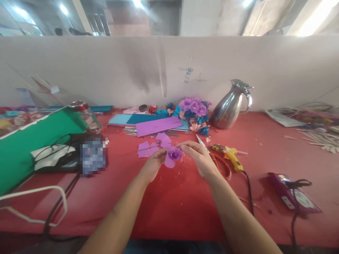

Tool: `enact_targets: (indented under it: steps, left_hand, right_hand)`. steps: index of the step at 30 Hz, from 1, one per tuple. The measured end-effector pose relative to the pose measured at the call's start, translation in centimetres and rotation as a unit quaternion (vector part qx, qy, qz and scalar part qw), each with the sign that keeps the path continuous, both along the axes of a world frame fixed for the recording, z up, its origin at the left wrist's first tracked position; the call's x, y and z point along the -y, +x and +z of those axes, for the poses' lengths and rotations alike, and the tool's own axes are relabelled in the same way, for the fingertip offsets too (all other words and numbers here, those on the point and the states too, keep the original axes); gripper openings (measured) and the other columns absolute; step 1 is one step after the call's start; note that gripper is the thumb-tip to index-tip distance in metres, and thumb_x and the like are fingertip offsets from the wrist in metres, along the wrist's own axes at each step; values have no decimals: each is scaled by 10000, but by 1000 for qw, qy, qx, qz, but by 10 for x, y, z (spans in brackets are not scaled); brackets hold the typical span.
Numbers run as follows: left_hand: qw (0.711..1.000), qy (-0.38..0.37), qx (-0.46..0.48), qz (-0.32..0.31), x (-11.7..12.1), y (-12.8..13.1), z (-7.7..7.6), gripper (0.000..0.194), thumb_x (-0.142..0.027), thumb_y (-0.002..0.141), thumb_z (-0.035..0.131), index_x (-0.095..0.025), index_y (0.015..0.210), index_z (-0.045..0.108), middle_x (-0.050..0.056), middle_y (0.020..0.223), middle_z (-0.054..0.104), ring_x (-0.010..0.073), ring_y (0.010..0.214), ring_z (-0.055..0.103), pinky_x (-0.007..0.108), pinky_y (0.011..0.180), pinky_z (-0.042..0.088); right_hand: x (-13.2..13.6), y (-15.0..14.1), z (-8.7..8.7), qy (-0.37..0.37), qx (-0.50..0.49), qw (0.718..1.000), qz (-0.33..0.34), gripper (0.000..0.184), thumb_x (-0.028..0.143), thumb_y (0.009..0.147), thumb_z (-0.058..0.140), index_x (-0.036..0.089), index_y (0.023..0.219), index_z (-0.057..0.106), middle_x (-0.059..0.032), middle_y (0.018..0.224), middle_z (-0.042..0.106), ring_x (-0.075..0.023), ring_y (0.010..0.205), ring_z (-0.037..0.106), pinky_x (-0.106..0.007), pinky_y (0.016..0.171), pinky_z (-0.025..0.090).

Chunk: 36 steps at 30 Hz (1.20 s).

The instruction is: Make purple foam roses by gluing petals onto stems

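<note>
Over the middle of the table, a purple paper flower [174, 155] with a curled centre is held between my hands. My left hand [153, 164] is closed on the flower's left side, and a thin stem seems to run out leftward from there. The fingertips of my right hand [200, 158] pinch at the upper right petal edge. Just beyond lie loose purple paper petals [144, 149]. Orange-handled scissors [225, 168] rest beside my right hand, partly hidden by it. A yellow glue gun [233, 157] lies to their right.
Behind stand a bunch of paper flowers [194, 107] and a steel jug [229, 106]. Purple paper [159, 126] lies on blue sheets. At left are a glass jar [88, 118], a green board [47, 144] and a black bag [71, 141]. A maroon power strip [293, 194] and cords lie right.
</note>
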<state>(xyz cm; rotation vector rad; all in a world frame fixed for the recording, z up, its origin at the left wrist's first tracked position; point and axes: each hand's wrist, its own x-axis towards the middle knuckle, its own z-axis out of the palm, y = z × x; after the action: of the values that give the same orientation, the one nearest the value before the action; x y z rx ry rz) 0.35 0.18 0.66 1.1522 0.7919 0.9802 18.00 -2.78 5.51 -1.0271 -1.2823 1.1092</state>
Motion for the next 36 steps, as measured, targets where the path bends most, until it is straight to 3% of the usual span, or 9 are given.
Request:
enact_targets:
  steps: [5,12,18,23,27,36]
  left_hand:
    - [999,-6,-30,-12,0,-1,-1,298,-424,682,764,-206,884,742,62,956,716,241,938,596,327,846,396]
    - [997,25,-74,-25,3,2,2,196,-376,690,747,-189,740,714,35,834,669,179,791,552,269,742,406]
    - [995,52,-80,-17,5,4,7,149,-297,682,744,-206,799,730,38,863,668,211,896,558,301,829,411]
    - [988,98,-101,57,2,2,4,90,-280,711,724,-200,747,705,17,787,615,180,812,524,267,787,391]
    - [980,142,-105,91,0,1,3,102,-295,777,666,-206,736,695,14,786,602,173,794,508,264,779,378]
    - [984,123,-61,113,-1,0,3,119,-332,758,697,-216,765,725,16,814,631,182,825,526,275,804,372]
  right_hand:
    - [2,2,2,-2,60,998,34,181,344,747,646,190,796,729,-29,764,697,-173,731,613,-314,728,458]
    - [0,5,3,52,135,987,68,161,272,780,615,201,682,721,-18,711,681,-163,712,608,-306,721,456]
    - [2,1,0,97,141,985,15,152,299,790,611,231,705,717,-23,768,695,-185,796,612,-332,789,454]
    - [2,-5,-4,31,61,997,-29,199,363,789,595,201,844,696,-21,766,689,-161,709,601,-292,688,467]
    - [1,-5,-4,-1,12,999,-31,209,362,749,627,194,866,671,-24,795,698,-169,755,628,-295,718,484]
    - [-2,-7,-11,8,43,998,-41,160,318,734,619,191,802,688,-32,750,710,-171,711,644,-305,695,497]
